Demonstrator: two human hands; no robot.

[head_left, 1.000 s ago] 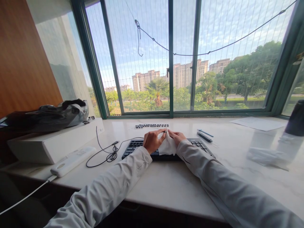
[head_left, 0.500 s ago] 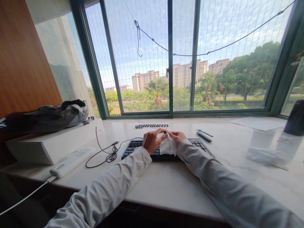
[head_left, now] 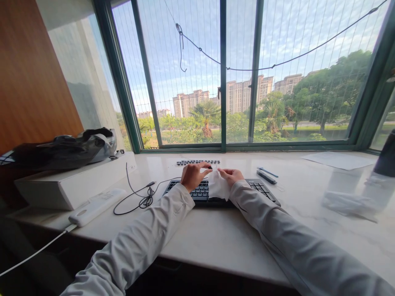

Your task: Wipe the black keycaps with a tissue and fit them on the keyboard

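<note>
A black keyboard lies on the pale marble sill in front of me. My left hand hovers over its far edge, thumb and fingers pinched on a small dark keycap. My right hand is closed on a crumpled white wipe that hangs over the middle of the keyboard. A row of loose dark keycaps lies just beyond the keyboard, close to my left fingertips.
A looped black cable and a white power strip lie to the left, beside a white box carrying a black bag. Two pens, a paper sheet, a plastic packet and a dark bottle are on the right.
My left hand has drawn away from the wipe, a little left and toward the row of keycaps, still pinched on the keycap. My right hand keeps the wipe in place.
</note>
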